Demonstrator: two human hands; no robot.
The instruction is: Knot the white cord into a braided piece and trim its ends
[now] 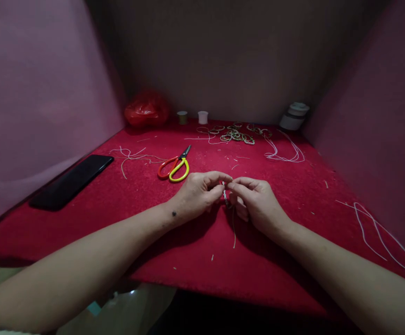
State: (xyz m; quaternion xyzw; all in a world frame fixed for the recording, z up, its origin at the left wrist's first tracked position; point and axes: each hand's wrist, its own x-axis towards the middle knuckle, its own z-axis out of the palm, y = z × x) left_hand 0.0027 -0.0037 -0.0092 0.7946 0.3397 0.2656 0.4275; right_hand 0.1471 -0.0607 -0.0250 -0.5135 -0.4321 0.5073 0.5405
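My left hand (pixel 198 193) and my right hand (pixel 254 202) meet over the middle of the red cloth table (pixel 146 232), fingers pinched together. Between the fingertips sits a small beaded string piece (pixel 225 193), held from both sides. A thin white cord end (pixel 234 228) hangs from it toward me. Scissors with one orange and one yellow handle (pixel 174 166) lie just behind my left hand.
A black phone (pixel 71 181) lies at the left edge. At the back are a red plastic bag (pixel 147 109), two small cups (pixel 192 117), a pile of beaded loops (pixel 235 133) and white spools (pixel 295 116). Loose white cords (pixel 286 151) lie right of them, more cord (pixel 380 232) at far right.
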